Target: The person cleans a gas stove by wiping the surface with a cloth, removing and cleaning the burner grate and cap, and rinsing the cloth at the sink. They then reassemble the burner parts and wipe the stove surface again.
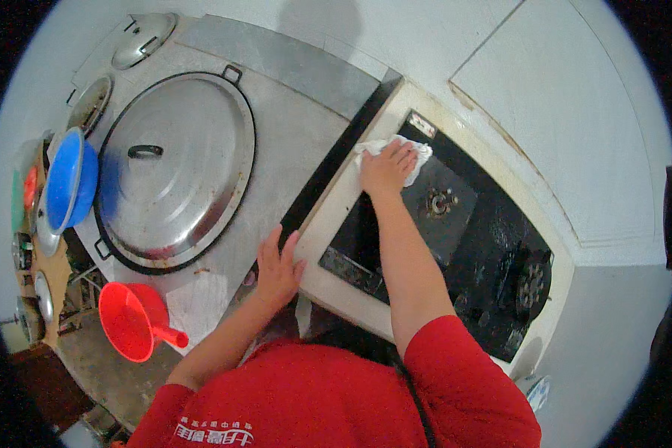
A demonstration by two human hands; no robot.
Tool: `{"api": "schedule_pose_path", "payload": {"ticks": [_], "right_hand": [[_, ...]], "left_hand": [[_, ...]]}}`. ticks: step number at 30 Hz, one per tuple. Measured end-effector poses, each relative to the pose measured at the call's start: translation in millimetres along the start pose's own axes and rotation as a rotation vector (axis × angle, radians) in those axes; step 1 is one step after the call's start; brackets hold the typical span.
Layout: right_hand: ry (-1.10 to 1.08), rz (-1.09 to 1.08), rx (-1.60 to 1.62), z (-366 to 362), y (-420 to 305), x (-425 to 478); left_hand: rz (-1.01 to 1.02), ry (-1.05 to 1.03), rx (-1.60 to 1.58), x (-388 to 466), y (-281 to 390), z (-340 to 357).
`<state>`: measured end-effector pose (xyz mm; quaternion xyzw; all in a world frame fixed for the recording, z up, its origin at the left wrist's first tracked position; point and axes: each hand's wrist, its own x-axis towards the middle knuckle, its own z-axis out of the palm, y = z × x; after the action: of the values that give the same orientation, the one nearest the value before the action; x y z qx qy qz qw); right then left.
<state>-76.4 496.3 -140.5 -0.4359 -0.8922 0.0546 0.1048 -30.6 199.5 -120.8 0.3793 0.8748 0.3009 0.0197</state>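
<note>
My right hand point(389, 168) lies flat on a white cloth point(374, 147), pressing it on the upper left corner of a black gas cooktop point(481, 235) set in a pale counter. A burner base point(441, 203) shows just right of the hand, with no grate over it. My left hand point(279, 269), fingers spread and holding nothing, rests at the near edge between the cooktop counter and the metal-topped stove point(291, 145). A dark gap runs between the two surfaces.
A large wok with a metal lid point(201, 168) fills much of the left surface. Beside it are a blue basin point(64, 179), a red plastic ladle point(129, 322) and another lid point(145, 42). A round grate point(533, 285) sits on the cooktop's right side. Walls border the far side.
</note>
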Motion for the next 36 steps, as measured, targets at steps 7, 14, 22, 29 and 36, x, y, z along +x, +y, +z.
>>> {"api": "schedule_pose_path", "payload": {"ticks": [7, 14, 22, 29, 36], "right_hand": [[-0.026, 0.174, -0.113, -4.0, 19.5, 117.7], [-0.074, -0.049, -0.133, 8.0, 24.3, 120.9], [0.045, -0.356, -0.234, 6.6, 1.2, 42.5], [0.02, -0.614, 0.042, -18.0, -20.9, -88.2], [-0.351, -0.128, 0.464, -80.1, 10.0, 50.4]], "left_hand": [[0.042, 0.018, 0.1, 0.8, -5.8, 11.4], [0.064, -0.028, 0.154, 3.9, -1.9, 7.2], [0.112, -0.028, 0.19, 6.0, 0.7, 7.9], [0.115, -0.025, 0.166, 5.2, -4.6, 11.1], [0.06, -0.037, 0.126, 3.4, -6.2, 10.3]]}}
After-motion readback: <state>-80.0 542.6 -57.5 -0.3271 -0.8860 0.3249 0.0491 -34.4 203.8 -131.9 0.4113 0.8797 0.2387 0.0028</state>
